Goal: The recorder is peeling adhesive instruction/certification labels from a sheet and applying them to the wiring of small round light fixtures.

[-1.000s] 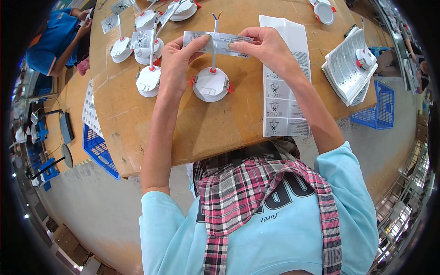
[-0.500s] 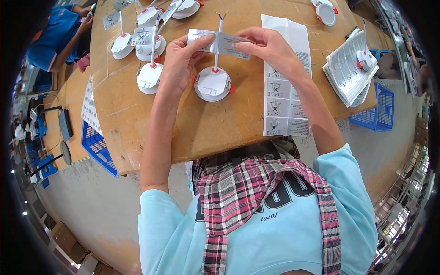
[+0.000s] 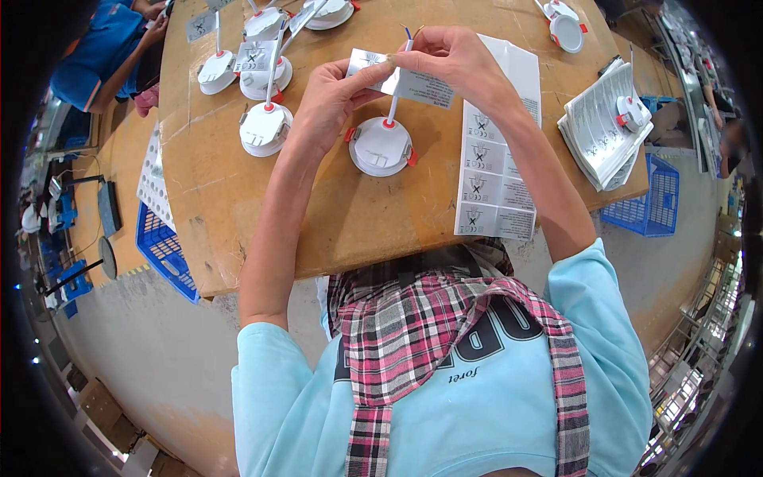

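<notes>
A round white downlight with red-tipped spring clips lies on the table in front of me. Its white cable rises from a red collar and ends in bare coloured wires. A silver printed label sits around or against the cable near its top; the exact wrap is hidden by fingers. My left hand is closed on the label's left part, thumb on top. My right hand is closed too, its thumb and fingertips pinching the label beside the cable. The label's right end sticks out below that hand.
Several labelled and unlabelled downlights stand at the back left. A printed label sheet lies right of my hands. Beyond it, a thick stack of sheets carries another downlight. Blue crates flank the table; a co-worker is at left.
My right hand has moved from the label's right end up to the cable, leaving that end sticking out free. Label, cable and downlight have shifted slightly right.
</notes>
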Demonstrator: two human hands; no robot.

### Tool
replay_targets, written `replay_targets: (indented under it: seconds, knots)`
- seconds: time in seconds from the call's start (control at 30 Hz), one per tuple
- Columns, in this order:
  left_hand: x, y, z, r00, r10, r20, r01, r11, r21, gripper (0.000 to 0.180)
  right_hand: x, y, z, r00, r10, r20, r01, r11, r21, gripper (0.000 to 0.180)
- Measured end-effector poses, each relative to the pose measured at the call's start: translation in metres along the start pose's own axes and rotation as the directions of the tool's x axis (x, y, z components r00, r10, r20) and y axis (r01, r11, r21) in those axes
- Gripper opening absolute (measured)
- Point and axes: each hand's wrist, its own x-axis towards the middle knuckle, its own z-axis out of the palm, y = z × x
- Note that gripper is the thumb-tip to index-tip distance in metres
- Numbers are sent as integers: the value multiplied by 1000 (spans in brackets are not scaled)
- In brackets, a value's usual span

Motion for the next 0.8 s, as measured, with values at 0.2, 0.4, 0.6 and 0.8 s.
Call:
replay_targets:
  seconds: [0.2,0.4,0.6,0.8]
  knots:
    - [-15,-2,1,952,181,-248,-121,963,240,56,-5,15,6,991,24,-135,-22,1000,16,33]
    - [-57,-29,27,903,413,-116,-224,685,693,81,-8,18,9,970,37,-241,-35,999,11,33]
    - [-67,-35,32,896,433,-102,-200,597,777,82,-9,20,17,954,38,-296,-49,998,-29,35]
    - [-67,-38,32,880,469,-77,-222,548,806,81,-2,23,5,989,68,-134,-71,997,-20,38]
